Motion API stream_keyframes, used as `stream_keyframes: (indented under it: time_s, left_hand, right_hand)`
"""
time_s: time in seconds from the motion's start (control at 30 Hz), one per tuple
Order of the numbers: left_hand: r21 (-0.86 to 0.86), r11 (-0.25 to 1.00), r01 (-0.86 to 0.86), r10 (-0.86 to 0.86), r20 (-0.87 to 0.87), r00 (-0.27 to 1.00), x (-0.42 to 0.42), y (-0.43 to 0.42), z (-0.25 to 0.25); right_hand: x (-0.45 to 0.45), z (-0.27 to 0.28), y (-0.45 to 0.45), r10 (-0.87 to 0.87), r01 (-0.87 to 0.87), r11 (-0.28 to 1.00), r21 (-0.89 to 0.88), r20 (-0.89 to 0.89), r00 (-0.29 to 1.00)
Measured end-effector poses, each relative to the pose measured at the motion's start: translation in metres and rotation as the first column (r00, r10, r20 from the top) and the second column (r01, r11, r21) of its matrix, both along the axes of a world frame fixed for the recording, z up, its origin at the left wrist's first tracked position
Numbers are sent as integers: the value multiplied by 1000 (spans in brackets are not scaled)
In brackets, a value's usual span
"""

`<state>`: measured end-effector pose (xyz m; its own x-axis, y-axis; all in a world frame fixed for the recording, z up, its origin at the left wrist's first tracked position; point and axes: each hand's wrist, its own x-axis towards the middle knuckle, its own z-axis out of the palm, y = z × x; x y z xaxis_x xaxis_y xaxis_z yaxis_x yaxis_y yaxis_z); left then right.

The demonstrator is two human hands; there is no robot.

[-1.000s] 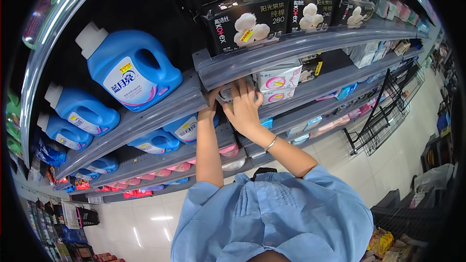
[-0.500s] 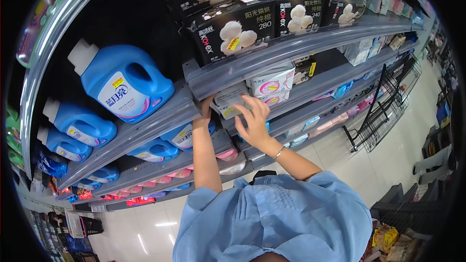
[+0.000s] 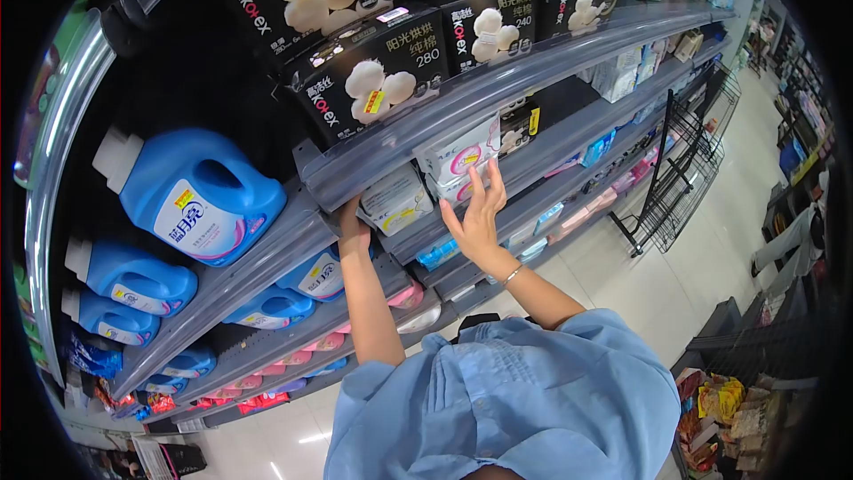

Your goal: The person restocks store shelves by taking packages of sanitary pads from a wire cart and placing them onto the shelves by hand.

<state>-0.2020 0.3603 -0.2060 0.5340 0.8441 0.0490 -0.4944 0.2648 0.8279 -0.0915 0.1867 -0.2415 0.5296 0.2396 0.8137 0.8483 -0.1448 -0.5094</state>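
My left hand (image 3: 353, 224) reaches up beside the end of a shelf, against the left side of a white package with a yellow mark (image 3: 396, 202). Its fingers are mostly hidden by the shelf and the package. My right hand (image 3: 480, 213), with a bracelet at the wrist, has its fingers spread at the front of a white package with a pink oval (image 3: 463, 160), its fingertips at the package's lower right. The two white packages stand side by side beneath the upper shelf's edge.
Black boxes (image 3: 369, 80) stand stacked on the upper shelf (image 3: 533, 67). Blue detergent bottles (image 3: 200, 200) fill the left shelves. A black wire rack (image 3: 671, 178) hangs out at the right. Other goods (image 3: 724, 400) lie at the lower right, and a person's legs (image 3: 786, 249) show at the right edge.
My right hand has moved from the yellow-marked package to the pink-marked one. My left hand stays at the shelf end. The view has shifted, so the shelves appear further left and tilted more.
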Motion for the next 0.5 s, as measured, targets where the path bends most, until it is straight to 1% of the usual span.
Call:
stream_keyframes:
  time_s: [0.03,0.13,0.23,0.3,0.37,0.4,0.43,0.5]
  left_hand:
    - [-4,1000,-21,21,3,1000,0,-2,-2]
    - [-105,991,-86,98,117,988,0,-22,8]
    - [-14,989,-149,149,-8,989,3,-20,-6]
    - [-79,996,39,-31,96,995,-9,-29,6]
    - [103,994,-29,26,37,999,-25,-42,3]
    - [235,964,-122,147,-93,985,-36,-53,3]
    - [381,904,-193,281,-193,940,-45,-69,3]
    - [552,750,-364,515,-142,846,-52,-107,-6]
  right_hand:
    - [-1,-1,-1,-6,6,1000,-30,1,1000]
    - [-3,-4,0,-44,45,994,-101,18,999]
    - [-13,4,-4,-103,95,982,-161,-37,994]
    - [-22,-1,-7,-116,100,975,-198,-71,991]
    - [-40,-4,-17,-132,115,982,-153,-107,985]
    - [-51,-10,-24,-123,106,986,-126,-134,983]
    - [-62,-18,-33,-114,99,990,-98,-162,980]
    - [-82,-46,-50,-100,78,987,-140,-163,982]
